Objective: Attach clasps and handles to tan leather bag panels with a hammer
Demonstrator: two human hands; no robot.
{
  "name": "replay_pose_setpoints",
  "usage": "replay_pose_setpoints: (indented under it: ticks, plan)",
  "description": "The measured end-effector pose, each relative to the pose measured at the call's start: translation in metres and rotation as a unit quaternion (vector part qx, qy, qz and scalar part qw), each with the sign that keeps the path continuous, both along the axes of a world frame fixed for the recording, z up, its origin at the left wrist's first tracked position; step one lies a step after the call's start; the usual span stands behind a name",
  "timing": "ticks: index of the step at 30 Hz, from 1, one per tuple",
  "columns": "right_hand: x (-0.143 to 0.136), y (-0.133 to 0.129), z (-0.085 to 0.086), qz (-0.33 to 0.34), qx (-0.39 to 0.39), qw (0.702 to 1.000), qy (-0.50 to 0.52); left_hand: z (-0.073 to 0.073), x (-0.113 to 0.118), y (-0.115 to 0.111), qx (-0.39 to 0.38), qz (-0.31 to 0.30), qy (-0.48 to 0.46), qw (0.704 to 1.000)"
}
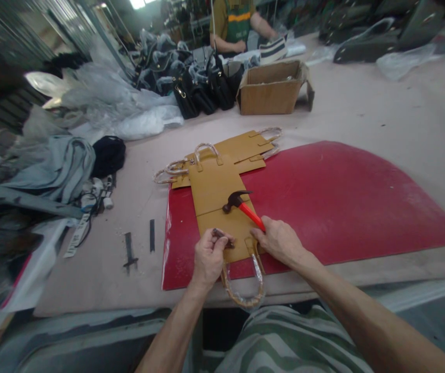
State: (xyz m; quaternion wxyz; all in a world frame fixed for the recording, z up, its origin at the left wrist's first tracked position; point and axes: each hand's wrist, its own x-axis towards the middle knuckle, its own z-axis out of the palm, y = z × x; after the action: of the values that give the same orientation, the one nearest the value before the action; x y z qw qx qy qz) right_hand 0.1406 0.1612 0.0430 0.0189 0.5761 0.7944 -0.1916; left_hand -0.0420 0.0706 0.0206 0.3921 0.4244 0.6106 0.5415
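Observation:
My left hand [209, 255] is closed on a small dark metal tool [223, 237] over the lower part of a tan bag panel [216, 189]. My right hand [280, 239] grips the red handle of a claw hammer [251, 213], whose dark head is above the panel. A plastic-wrapped handle [245, 299] loops from the panel's near end over the table edge. More tan panels [241, 146] with wrapped handles lie beneath and behind it, partly on a red mat [339, 199].
Two dark strips [152, 235] lie left of the mat. Behind are a cardboard box [271, 93], black bags [202, 90] and clear plastic wrap [101, 98]. Grey cloth [62, 166] is piled at left. A person [238, 28] stands across the table [381, 114].

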Motion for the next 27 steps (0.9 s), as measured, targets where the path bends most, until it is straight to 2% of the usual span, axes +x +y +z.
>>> replay_pose_setpoints:
  ticks: [3, 13, 23, 25, 27]
  plan:
    - [0.000, 0.000, 0.000, 0.000, -0.002, 1.000, 0.003, -0.002, 0.002, 0.000, -0.004, 0.001, 0.034, 0.999]
    - [0.002, 0.001, -0.003, 0.003, -0.003, 1.000, 0.020, -0.003, 0.002, 0.002, 0.002, -0.013, 0.062, 0.998]
    - [0.004, 0.004, -0.006, -0.003, -0.023, 0.997, 0.069, -0.001, 0.000, 0.001, 0.057, -0.077, 0.163, 0.982]
    - [0.006, 0.007, -0.002, 0.006, -0.035, 0.995, 0.094, -0.002, 0.000, 0.001, 0.070, -0.082, 0.185, 0.977]
    - [0.010, 0.009, 0.011, 0.019, -0.041, 0.992, 0.115, -0.005, 0.000, 0.000, 0.075, -0.089, 0.205, 0.972]
